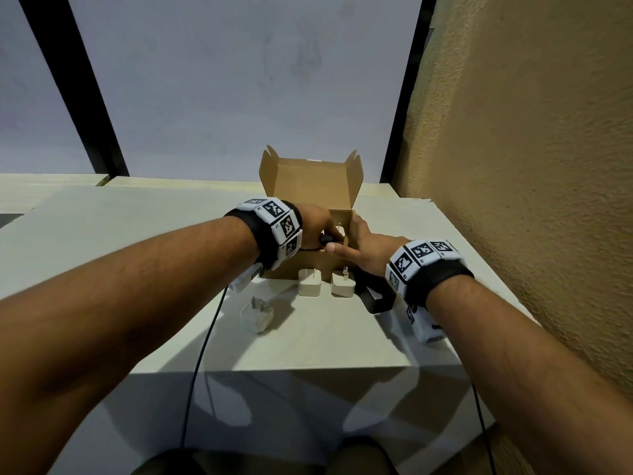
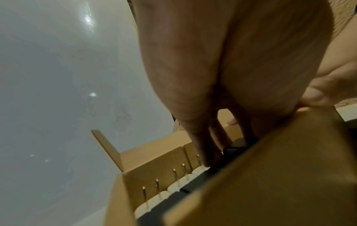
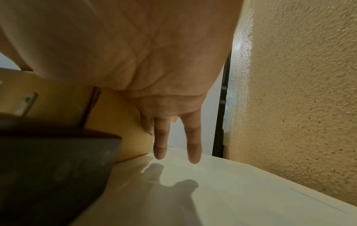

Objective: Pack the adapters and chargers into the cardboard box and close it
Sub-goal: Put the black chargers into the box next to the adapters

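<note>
An open cardboard box stands mid-table with its lid up. My left hand reaches into it and grips a black adapter just inside the front wall. The left wrist view shows my fingers down on this black adapter, beside a row of white chargers standing prongs-up in the box. My right hand rests against the box's right front corner, thumb along the front rim, fingers straight beside the box wall. Outside lie white chargers and a black adapter.
The pale table ends in a near edge close to my body. A rough tan wall runs along the right, near my right wrist. Black cables hang from both wrist units over the table edge.
</note>
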Available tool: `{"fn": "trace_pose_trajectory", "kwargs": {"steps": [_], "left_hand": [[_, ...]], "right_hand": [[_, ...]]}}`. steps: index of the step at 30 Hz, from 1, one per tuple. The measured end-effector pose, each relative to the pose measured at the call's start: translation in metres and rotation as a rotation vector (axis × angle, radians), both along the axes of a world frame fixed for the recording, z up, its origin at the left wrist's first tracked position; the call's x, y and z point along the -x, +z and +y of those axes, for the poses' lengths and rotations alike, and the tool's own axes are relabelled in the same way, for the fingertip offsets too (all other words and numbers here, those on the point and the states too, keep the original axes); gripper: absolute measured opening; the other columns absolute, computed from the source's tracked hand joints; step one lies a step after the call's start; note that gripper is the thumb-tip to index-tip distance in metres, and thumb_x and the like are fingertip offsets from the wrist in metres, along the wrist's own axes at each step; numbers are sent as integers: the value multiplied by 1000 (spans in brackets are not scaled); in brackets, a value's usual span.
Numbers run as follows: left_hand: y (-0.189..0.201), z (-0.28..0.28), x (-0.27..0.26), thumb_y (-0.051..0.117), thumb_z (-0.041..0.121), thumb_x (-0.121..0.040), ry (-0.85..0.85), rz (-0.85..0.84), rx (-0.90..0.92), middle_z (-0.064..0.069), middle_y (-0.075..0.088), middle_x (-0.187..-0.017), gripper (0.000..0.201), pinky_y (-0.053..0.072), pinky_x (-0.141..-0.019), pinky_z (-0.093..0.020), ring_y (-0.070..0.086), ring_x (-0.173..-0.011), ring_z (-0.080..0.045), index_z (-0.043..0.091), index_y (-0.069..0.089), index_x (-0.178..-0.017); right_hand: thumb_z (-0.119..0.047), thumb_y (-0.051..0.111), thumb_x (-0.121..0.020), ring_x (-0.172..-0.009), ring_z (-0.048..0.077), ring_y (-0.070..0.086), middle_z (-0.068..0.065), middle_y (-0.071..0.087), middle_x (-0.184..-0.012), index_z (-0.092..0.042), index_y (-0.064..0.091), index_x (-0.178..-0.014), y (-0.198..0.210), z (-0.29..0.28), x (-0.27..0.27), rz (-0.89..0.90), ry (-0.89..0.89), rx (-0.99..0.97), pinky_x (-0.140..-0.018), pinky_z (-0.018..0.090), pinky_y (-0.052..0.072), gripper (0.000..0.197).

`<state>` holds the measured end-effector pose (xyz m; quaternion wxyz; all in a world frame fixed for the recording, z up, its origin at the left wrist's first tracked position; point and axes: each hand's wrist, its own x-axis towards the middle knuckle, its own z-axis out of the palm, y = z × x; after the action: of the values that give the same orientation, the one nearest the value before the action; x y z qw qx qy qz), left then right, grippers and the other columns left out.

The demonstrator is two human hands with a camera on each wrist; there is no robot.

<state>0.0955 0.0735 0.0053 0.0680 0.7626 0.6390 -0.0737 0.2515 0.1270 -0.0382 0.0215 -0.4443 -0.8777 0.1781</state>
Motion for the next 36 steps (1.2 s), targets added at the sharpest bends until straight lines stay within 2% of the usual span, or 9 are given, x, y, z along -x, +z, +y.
{"fn": "trace_pose_trajectory", "kwargs": {"steps": [6,11,17,22,25,28,30,33,36], "left_hand": [[-4,-1,1,45,21,-99,15,-17,54,-2,65,-113,33,40,-78,-28,56,-94,-22,29,59,-128],[-4,-5,0,46,22,-99,65,-30,78,-4,66,-114,31,47,-89,-35,59,-101,-26,29,62,-125],[1,-16,-10,44,19,-100,94,-1,56,-7,66,-117,33,45,-85,-30,61,-102,-26,19,59,-130],[11,-45,-17,64,26,-89,195,-135,-276,-2,57,-111,25,49,-84,-30,57,-100,-21,15,69,-111],[22,-77,-36,66,17,-85,64,-274,-380,6,47,-98,12,48,-77,-24,56,-93,-15,18,73,-96],[10,-97,-60,51,1,-86,-96,-296,-208,6,56,-119,39,48,-97,-30,56,-110,-13,23,69,-113],[-5,-99,-70,49,1,-86,-152,-251,-140,5,46,-142,54,39,-109,-36,42,-130,-15,27,54,-133],[-22,-98,-80,49,12,-89,-211,-53,-118,5,24,-157,64,28,-115,-41,21,-144,-19,29,30,-148],[-27,-100,-82,47,18,-92,-208,89,-72,4,15,-160,69,24,-113,-41,16,-145,-22,30,15,-152]], "right_hand": [[-82,39,-79,-144,31,33,4,23,-162,-25,-1,-156,-2,1,1,5,-1,-2,-117,45,26,104],[-83,39,-78,-142,31,35,4,26,-161,-26,-1,-156,-3,4,1,-3,-6,-3,-116,45,27,105],[-81,38,-80,-144,31,33,3,24,-162,-26,0,-156,-2,1,1,8,2,-3,-117,47,26,102],[-82,45,-75,-135,28,43,3,40,-150,-24,5,-154,2,0,0,128,50,88,-114,46,31,106],[-98,26,-59,-124,32,51,8,47,-143,-30,8,-152,-12,18,5,75,6,96,-106,50,41,116],[-76,19,-86,-129,37,47,17,50,-144,-20,30,-151,-10,17,8,125,-239,117,-112,42,31,87],[-62,17,-98,-135,36,41,16,46,-147,-18,38,-148,0,11,2,17,-216,97,-114,39,23,69],[-79,28,-84,-143,38,29,12,28,-158,-23,15,-153,8,3,-5,-59,-34,-39,-118,49,19,89],[-82,35,-80,-146,37,23,12,20,-161,-21,8,-154,4,3,-4,-34,21,-59,-119,50,17,100]]}}
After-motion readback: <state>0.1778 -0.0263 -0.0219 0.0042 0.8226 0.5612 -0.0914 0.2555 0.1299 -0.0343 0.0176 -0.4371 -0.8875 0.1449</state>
